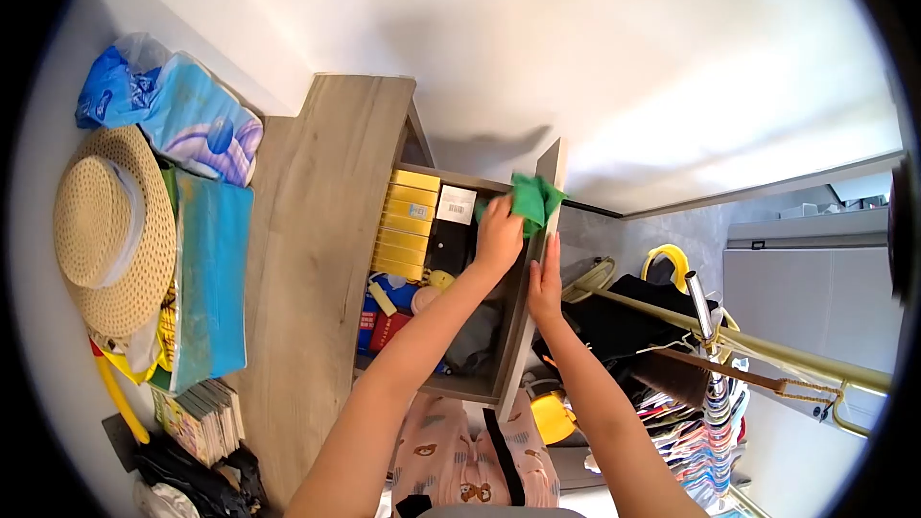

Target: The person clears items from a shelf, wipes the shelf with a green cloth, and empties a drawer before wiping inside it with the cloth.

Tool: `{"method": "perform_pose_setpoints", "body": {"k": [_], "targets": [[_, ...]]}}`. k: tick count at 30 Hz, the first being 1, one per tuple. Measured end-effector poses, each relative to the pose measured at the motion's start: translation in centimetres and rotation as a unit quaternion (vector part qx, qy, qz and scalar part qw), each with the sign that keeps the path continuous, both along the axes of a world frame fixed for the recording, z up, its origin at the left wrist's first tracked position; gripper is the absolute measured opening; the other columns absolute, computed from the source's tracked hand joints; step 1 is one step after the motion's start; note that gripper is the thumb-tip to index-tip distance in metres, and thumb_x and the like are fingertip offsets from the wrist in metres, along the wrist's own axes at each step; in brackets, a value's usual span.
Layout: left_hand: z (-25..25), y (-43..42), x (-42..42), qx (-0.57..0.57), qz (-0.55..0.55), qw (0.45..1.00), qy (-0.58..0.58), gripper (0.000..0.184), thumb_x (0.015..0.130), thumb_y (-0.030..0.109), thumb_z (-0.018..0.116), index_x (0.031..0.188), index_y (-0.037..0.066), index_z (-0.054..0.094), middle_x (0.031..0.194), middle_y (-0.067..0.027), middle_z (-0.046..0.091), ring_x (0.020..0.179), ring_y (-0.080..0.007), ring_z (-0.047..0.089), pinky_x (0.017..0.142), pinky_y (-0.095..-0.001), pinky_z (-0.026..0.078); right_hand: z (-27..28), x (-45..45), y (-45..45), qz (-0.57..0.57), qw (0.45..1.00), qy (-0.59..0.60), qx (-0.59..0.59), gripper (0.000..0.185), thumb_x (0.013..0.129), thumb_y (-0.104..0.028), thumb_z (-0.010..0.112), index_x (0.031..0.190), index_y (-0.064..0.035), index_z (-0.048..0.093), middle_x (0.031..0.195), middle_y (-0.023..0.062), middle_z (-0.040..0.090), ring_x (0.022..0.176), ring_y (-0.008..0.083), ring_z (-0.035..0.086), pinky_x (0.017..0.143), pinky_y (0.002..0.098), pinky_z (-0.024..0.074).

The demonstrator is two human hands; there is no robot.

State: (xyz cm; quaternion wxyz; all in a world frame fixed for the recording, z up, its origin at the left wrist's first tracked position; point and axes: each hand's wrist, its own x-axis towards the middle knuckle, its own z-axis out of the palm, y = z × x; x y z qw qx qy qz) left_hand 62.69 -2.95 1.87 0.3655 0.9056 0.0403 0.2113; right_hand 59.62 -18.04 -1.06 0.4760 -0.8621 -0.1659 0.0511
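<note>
An open drawer stands pulled out from a wood-look cabinet. My left hand is closed on a green cloth, which drapes over the top edge of the drawer front near its far end. Flat against the outer face of the drawer front lies my right hand, fingers stretched out. Inside the drawer are several yellow boxes, a white label or card, a black box and a red item. My left forearm hides part of the contents.
On the cabinet top rest a straw hat, a blue bag, plastic packages and a stack of books. To the right, a clothes rack rail carries many hangers. A white wall rises behind.
</note>
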Motion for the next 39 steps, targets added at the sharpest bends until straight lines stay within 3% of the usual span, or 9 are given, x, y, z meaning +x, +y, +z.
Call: {"method": "perform_pose_setpoints", "body": {"k": [2,4,8,15,20,28,32,34,39], "targets": [[1.1,1.3,2.2,0.140,-0.004,0.990,0.004,0.038,0.074,0.000,0.058,0.111,0.006,0.061,0.122,-0.0142,0.053,0.113,-0.0330,0.047,0.095,-0.0418,0.038,0.5,0.0,0.1,-0.005,1.000,0.005,-0.015,0.058,0.092,-0.007,0.044,0.144,-0.0032,0.020,0.150,0.0218,0.016,0.138,0.0353,0.021,0.109,0.0365,0.0236],[-4.2,2.7,3.2,0.235,-0.026,0.971,0.027,0.049,0.078,0.014,0.061,0.125,0.008,0.051,0.124,-0.0118,0.052,0.116,-0.0300,0.046,0.100,-0.0421,0.034,0.6,-0.1,0.0,-0.003,1.000,0.010,-0.020,0.058,0.091,-0.006,0.044,0.144,-0.0030,0.020,0.150,0.0220,0.017,0.137,0.0354,0.022,0.109,0.0367,0.0236],[-2.9,6.4,3.5,0.253,-0.048,0.954,0.154,0.050,0.082,0.031,0.061,0.121,0.002,0.050,0.110,-0.0151,0.058,0.109,-0.0304,0.051,0.098,-0.0420,0.035,0.5,0.0,0.1,-0.002,1.000,0.000,-0.030,0.058,0.091,-0.005,0.044,0.144,-0.0025,0.020,0.149,0.0225,0.018,0.137,0.0357,0.023,0.109,0.0364,0.0230],[-1.2,9.9,6.1,0.258,0.003,0.893,0.369,0.045,0.091,0.042,0.039,0.100,0.007,0.065,0.099,-0.0144,0.064,0.097,-0.0305,0.058,0.088,-0.0436,0.040,0.7,-0.4,0.8,-0.022,0.999,-0.021,-0.034,0.057,0.090,-0.006,0.046,0.143,-0.0039,0.025,0.148,0.0231,0.023,0.134,0.0370,0.029,0.107,0.0368,0.0283],[-2.6,3.9,8.9,0.202,-0.117,0.921,0.311,0.043,0.089,0.039,0.038,0.088,0.008,0.068,0.086,-0.0135,0.068,0.078,-0.0339,0.064,0.072,-0.0477,0.046,0.9,-0.4,0.4,-0.031,0.998,-0.013,-0.061,0.056,0.091,-0.010,0.046,0.143,-0.0047,0.026,0.147,0.0218,0.024,0.129,0.0385,0.036,0.102,0.0389,0.0339],[-3.5,0.2,5.4,0.117,-0.083,0.990,0.017,0.023,0.077,0.015,0.063,0.097,0.004,0.063,0.113,-0.0115,0.059,0.107,-0.0286,0.053,0.093,-0.0423,0.039,1.2,-0.2,0.1,-0.033,0.998,-0.004,-0.047,0.051,0.095,-0.018,0.041,0.142,-0.0029,0.027,0.147,0.0225,0.024,0.129,0.0385,0.035,0.104,0.0390,0.0317],[-4.3,-1.0,2.0,0.085,-0.087,0.993,0.007,0.030,0.072,0.002,0.058,0.102,0.002,0.062,0.121,-0.0131,0.054,0.116,-0.0321,0.047,0.098,-0.0429,0.038,0.9,-0.1,-0.2,-0.025,0.999,-0.017,-0.037,0.052,0.096,-0.021,0.038,0.142,-0.0012,0.026,0.147,0.0238,0.022,0.132,0.0387,0.031,0.105,0.0382,0.0295],[-4.8,-2.2,-1.4,-0.091,-0.081,0.992,0.039,0.036,0.071,-0.005,0.051,0.105,0.002,0.060,0.120,-0.0174,0.053,0.110,-0.0377,0.050,0.091,-0.0418,0.044,0.2,0.0,-0.1,-0.018,0.999,-0.020,-0.027,0.052,0.096,-0.022,0.038,0.142,-0.0006,0.026,0.148,0.0240,0.021,0.133,0.0389,0.030,0.106,0.0379,0.0288],[-4.6,-3.4,-8.9,-0.166,-0.090,0.974,0.127,0.036,0.070,-0.008,0.050,0.104,0.001,0.060,0.112,-0.0186,0.054,0.098,-0.0393,0.054,0.082,-0.0430,0.047,0.2,-0.1,-0.1,-0.016,1.000,-0.013,-0.011,0.054,0.097,-0.025,0.039,0.143,-0.0018,0.024,0.148,0.0247,0.020,0.133,0.0394,0.029,0.105,0.0379,0.0293]]}}
